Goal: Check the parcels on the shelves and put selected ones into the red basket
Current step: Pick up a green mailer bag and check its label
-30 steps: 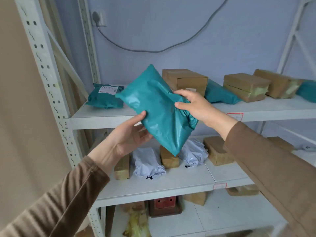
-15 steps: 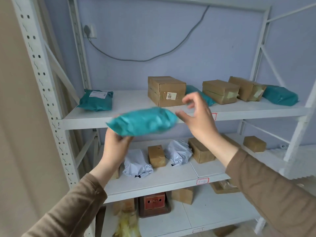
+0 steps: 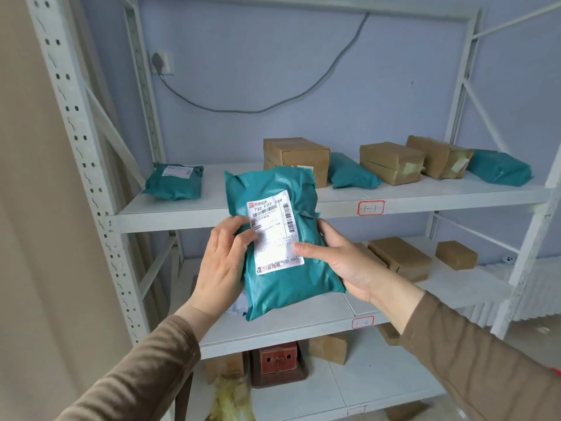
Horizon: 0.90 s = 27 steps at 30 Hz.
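Note:
I hold a teal plastic parcel (image 3: 282, 278) upright in front of the white shelving, its white shipping label (image 3: 274, 226) turned towards me. My left hand (image 3: 223, 262) grips its left edge, fingers curled over the label's corner. My right hand (image 3: 340, 262) holds the right edge from behind, thumb pressed on the label's lower right. No red basket is in sight.
The upper shelf (image 3: 425, 205) carries a teal parcel (image 3: 174, 182) at the left, several cardboard boxes (image 3: 391, 162) and more teal bags (image 3: 498, 167). The middle shelf (image 3: 318, 326) holds brown boxes (image 3: 400, 258). A red-brown object (image 3: 277, 364) and boxes sit on the bottom shelf.
The teal parcel was turned over from its plain side to its label side. My right hand let go for a moment and has taken hold of it again.

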Tool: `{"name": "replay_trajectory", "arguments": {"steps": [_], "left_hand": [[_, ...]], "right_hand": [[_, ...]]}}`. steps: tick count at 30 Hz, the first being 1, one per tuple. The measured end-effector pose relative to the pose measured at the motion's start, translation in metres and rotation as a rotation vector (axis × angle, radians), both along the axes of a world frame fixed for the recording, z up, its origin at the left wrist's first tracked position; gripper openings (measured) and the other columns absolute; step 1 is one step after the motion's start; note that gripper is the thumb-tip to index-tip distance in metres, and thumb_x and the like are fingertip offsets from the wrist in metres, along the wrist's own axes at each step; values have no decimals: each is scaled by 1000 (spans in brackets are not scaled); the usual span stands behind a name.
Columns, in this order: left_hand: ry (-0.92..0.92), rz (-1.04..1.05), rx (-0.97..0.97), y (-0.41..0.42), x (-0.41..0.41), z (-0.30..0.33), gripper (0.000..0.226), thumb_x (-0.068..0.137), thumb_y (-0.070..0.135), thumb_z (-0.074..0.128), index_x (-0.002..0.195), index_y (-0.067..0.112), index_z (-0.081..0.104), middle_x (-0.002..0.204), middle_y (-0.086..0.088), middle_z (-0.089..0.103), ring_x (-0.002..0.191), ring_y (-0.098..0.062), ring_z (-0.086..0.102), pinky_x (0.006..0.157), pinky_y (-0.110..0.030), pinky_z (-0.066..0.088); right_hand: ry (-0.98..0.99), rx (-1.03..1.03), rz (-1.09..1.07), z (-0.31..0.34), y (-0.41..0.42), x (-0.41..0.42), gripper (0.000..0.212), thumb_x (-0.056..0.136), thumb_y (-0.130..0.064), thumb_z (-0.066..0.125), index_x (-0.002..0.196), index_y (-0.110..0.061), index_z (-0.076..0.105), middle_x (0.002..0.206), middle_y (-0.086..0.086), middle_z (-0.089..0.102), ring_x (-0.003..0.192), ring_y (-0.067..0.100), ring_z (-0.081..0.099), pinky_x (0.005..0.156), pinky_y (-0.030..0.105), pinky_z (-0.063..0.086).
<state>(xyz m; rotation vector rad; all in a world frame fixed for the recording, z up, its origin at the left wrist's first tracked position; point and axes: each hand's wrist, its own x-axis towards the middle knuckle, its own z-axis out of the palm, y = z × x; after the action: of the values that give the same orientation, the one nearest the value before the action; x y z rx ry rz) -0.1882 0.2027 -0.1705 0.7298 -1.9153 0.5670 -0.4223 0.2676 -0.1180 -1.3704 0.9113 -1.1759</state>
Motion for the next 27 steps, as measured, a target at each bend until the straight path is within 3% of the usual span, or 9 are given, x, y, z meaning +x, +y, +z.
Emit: {"name": "replay_trajectory", "arguments": {"steps": [3,6,8,10,12,15,19,22,27], "left_hand": [[222,-25,246,4,-4,-7,56,94,-1,70,137,18,40,158,-11,31,147,-31,33,122,-40,29],[710,-333,793,16,-14,2,41,106,33,55,143,27,37,155,-1,42,144,-19,43,124,-45,34],[900,-539,1198,18,-20,14,64,96,61,59,146,28,38,141,-3,60,129,-23,62,116,-49,45],[875,-586,1402,19,-25,24,77,87,60,71,149,33,35,136,-2,65,120,-24,69,105,-44,54],[868,-551,1396,16,-30,30,80,87,36,81,151,35,33,135,-2,65,117,-23,71,97,-38,59],[1021,-517,1328,-7,-29,39,82,89,14,80,154,30,34,131,-3,68,111,-25,74,89,-39,63],[1160,-499,1274,-48,-19,60,77,93,11,76,154,26,32,133,-6,67,110,-26,72,76,-36,64],[1194,-460,1251,-88,-13,77,75,95,10,73,156,21,31,138,-8,63,109,-24,71,79,-37,62],[1199,-415,1265,-172,-3,98,64,99,8,68,155,16,37,143,-10,61,117,-27,69,79,-38,65]], "right_hand": [[63,-90,-132,-1,-8,-4,63,87,-13,80,141,-27,50,131,-6,72,119,17,70,101,43,57],[39,-111,-166,-4,-20,-10,59,89,-15,80,139,-28,51,131,-8,72,119,15,70,104,46,55],[7,-98,-168,-6,-31,-11,55,90,-15,79,137,-27,54,129,-7,73,117,16,70,105,47,54],[-10,-82,-169,-7,-42,-7,52,89,-17,79,136,-26,57,128,-5,73,116,19,72,106,49,54],[-13,-58,-161,-4,-58,0,51,88,-22,80,134,-27,59,126,-4,75,113,21,73,105,50,54],[-7,19,-95,11,-82,13,38,92,-26,76,127,-28,62,118,-3,78,108,21,75,101,47,57],[83,67,-59,29,-117,26,36,95,-32,72,129,-29,62,115,-6,78,101,15,76,84,35,61],[125,74,-96,36,-153,37,39,96,-31,72,133,-28,60,119,-3,76,105,17,73,75,34,59],[76,51,-175,47,-226,54,41,98,-16,67,137,-16,54,121,1,70,110,20,69,79,32,58]]}}
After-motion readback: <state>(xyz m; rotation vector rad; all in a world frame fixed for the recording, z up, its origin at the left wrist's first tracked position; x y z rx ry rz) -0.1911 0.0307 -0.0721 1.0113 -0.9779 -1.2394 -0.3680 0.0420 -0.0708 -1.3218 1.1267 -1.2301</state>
